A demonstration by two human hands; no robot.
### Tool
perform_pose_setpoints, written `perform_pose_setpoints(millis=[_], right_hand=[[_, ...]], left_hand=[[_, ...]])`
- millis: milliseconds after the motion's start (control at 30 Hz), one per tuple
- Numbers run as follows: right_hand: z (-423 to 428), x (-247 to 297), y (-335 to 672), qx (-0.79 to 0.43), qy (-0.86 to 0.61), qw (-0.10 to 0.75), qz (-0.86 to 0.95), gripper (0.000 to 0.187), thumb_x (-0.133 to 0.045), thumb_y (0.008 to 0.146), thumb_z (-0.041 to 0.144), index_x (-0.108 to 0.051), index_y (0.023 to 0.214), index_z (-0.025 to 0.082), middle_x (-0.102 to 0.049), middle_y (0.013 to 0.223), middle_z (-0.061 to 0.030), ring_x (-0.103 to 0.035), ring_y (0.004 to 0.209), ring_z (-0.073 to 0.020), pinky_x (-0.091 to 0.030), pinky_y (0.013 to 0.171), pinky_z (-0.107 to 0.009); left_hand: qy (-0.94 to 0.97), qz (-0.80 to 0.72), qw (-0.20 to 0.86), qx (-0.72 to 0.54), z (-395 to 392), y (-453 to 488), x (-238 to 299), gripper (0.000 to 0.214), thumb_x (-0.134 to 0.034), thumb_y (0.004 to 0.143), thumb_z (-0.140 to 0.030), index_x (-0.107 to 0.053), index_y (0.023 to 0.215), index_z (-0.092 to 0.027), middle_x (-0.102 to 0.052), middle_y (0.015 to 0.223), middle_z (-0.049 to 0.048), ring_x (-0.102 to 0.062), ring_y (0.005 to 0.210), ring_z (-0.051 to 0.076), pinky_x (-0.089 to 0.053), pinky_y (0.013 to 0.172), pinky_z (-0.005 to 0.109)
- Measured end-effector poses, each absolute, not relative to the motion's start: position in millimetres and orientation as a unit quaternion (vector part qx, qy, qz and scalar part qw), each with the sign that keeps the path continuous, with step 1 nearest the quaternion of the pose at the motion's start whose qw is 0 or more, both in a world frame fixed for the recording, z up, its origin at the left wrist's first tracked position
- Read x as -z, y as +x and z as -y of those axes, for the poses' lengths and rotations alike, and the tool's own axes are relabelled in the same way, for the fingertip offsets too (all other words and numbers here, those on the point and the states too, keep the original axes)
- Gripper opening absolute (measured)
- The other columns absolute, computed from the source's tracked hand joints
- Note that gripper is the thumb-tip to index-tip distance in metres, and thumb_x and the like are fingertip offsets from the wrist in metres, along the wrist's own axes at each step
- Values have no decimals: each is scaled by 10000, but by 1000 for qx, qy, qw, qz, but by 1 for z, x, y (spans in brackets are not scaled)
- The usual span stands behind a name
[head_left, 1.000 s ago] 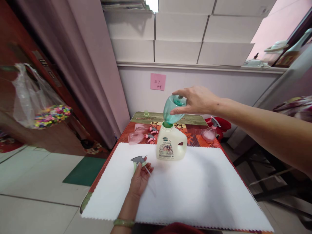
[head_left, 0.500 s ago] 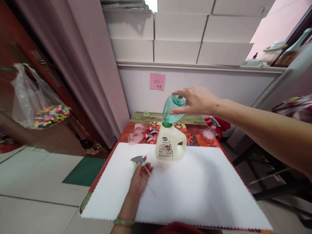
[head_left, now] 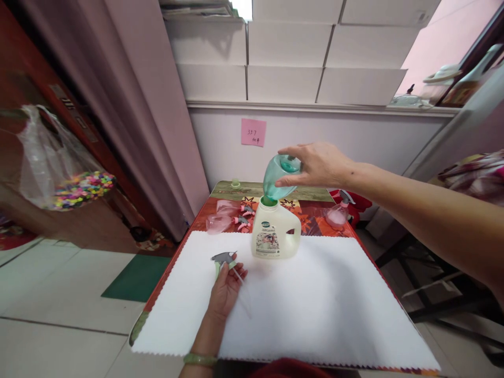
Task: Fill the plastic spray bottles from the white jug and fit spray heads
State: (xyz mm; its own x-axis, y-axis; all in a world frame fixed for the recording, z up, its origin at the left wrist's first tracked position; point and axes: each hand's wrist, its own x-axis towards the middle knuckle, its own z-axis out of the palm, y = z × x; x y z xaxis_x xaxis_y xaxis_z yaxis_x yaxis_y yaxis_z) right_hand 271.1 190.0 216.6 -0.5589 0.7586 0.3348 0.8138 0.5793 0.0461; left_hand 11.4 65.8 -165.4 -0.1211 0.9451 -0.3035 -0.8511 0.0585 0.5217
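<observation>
Tilted upside down, a translucent green bottle (head_left: 279, 181) has its neck at the mouth of a cream-coloured detergent jug (head_left: 271, 233). My right hand (head_left: 315, 165) grips that bottle near its base, fingers wrapped round it. The jug stands upright on a white mat (head_left: 307, 310), its handle to the right. In my left hand (head_left: 228, 287) is a grey and green spray trigger head (head_left: 224, 259), its thin clear tube pointing down to the right over the mat.
Pink spray bottles (head_left: 219, 223) lie behind the mat at the left. Another pink spray bottle (head_left: 337, 214) stands at the right. A small green cap (head_left: 235, 183) sits at the table's back edge. A plastic bag (head_left: 66, 163) hangs at the left.
The view has shifted very slightly. Both hands, the green bottle and the jug hold the same positions.
</observation>
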Motion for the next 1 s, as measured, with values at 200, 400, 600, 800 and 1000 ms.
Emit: perform_pose_setpoints(millis=[200, 400, 600, 800, 1000], right_hand=[[-185, -179, 312, -78, -486, 292, 820, 784, -764, 799, 642, -616, 1453, 236, -751, 1278, -138, -759, 924, -296, -597, 829, -432], [-173, -99, 343, -390, -470, 453, 649, 635, -772, 831, 604, -644, 1346, 255, -740, 1302, -129, -757, 1079, -312, -659, 818, -445], [-159, -19, 338, -603, -424, 512, 441, 517, -702, 882, 611, -675, 1273, 273, -768, 1245, -87, -794, 939, -258, -678, 743, -366], [-116, 37, 337, -729, -311, 544, 275, 552, -757, 825, 645, -701, 1266, 318, -774, 1217, -31, -786, 834, -195, -646, 654, -258], [-48, 75, 343, -734, -324, 501, 324, 599, -806, 799, 586, -681, 1309, 299, -698, 1363, -98, -734, 1048, -257, -639, 751, -345]], left_hand=[[82, -311, 659, -680, -65, 12, 165, 364, -673, 981, -324, -693, 1301, -152, -799, 954, 125, -764, 838, 197, -616, 902, 387], [92, -300, 668, -675, -65, 10, 167, 363, -676, 980, -318, -686, 1305, -157, -803, 971, 124, -771, 879, 203, -609, 928, 386], [75, -323, 656, -678, -66, 14, 161, 260, -661, 984, -287, -723, 1174, -122, -799, 950, 142, -775, 864, 219, -616, 909, 399], [40, -352, 627, -694, -66, 23, 135, 177, -612, 1004, -243, -734, 1013, -115, -788, 886, 137, -762, 769, 210, -634, 822, 398], [17, -319, 576, -753, -74, 40, 65, 219, -554, 1046, -284, -715, 1000, -144, -767, 873, 82, -723, 721, 147, -628, 855, 359]])
